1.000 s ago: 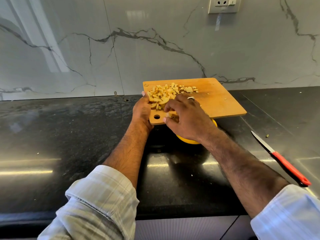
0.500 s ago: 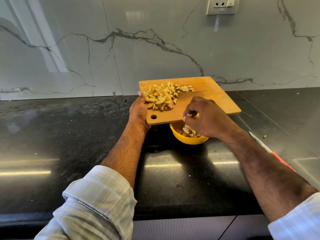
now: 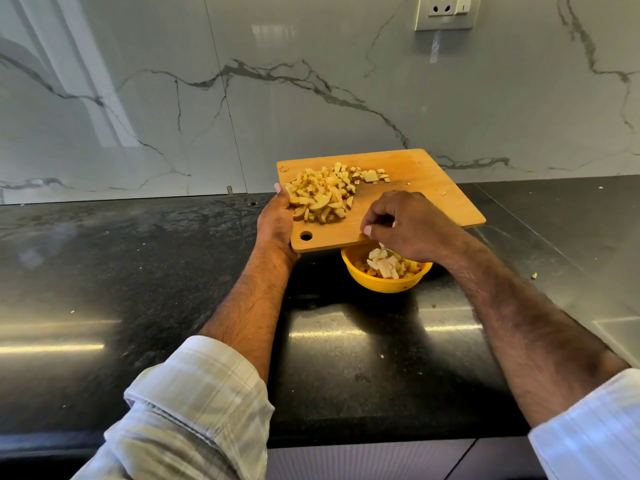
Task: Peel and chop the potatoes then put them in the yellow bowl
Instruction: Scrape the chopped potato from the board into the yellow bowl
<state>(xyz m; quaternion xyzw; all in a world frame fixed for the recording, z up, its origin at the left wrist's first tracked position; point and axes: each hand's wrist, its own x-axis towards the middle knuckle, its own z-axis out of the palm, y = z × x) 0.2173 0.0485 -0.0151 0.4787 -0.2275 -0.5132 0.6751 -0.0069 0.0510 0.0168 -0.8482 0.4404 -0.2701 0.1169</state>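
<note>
I see a glossy black table point(image 3: 173, 271) under a veined marble wall point(image 3: 311, 98) with a socket point(image 3: 445, 10). My left grip point(image 3: 277, 223) clasps the board point(image 3: 433, 202), potato pieces point(image 3: 323, 195) heaped on it. Right grip point(image 3: 405, 226), fingers curled, hovers over the bowl point(image 3: 381, 282) beneath the board's near edge; whether it holds anything I cannot tell.

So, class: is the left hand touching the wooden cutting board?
Touching. The head view shows the left hand gripping the cutting board's left edge, thumb lying on top beside the chopped potato pile, holding the board above the yellow bowl.

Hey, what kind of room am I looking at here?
Most likely a home kitchen: a dark polished stone counter against a marble-look backsplash with a wall socket, and a wooden chopping board of chopped potato above a yellow bowl.
</note>
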